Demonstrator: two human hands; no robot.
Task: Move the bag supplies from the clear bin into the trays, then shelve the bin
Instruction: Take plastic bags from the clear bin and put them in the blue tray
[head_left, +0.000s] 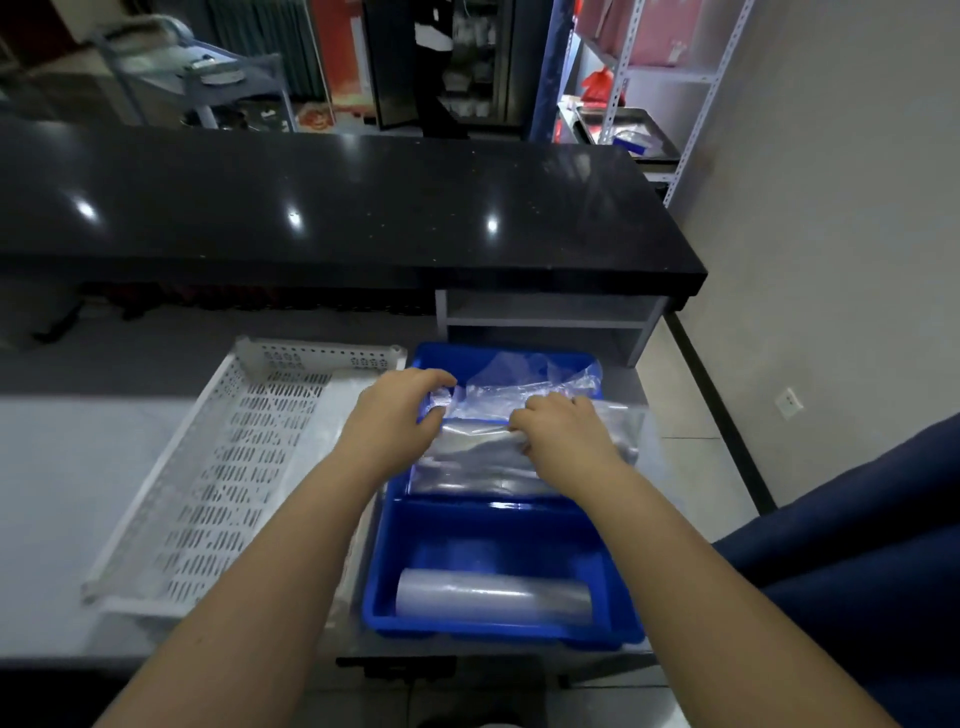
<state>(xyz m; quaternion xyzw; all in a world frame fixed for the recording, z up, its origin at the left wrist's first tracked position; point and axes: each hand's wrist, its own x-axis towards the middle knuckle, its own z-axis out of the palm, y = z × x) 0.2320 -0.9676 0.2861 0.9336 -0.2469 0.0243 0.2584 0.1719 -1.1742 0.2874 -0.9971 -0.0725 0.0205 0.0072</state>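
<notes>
Left hand (400, 415): fingers curled, pinching crumpled clear bags (519, 384) at the left wall of the blue tray (467, 512), far compartment. Right hand (566, 436): fingers curled on the same plastic, toward the right wall. Near compartment: roll (493, 597) lies along the front wall, blue floor showing behind it. White perforated tray (218, 467) just beside, left.

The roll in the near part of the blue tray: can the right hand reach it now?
Probably, once it lets go. The roll lies uncovered in the blue tray, with nothing over it. But the right hand grips the clear bags in the far part.
</notes>
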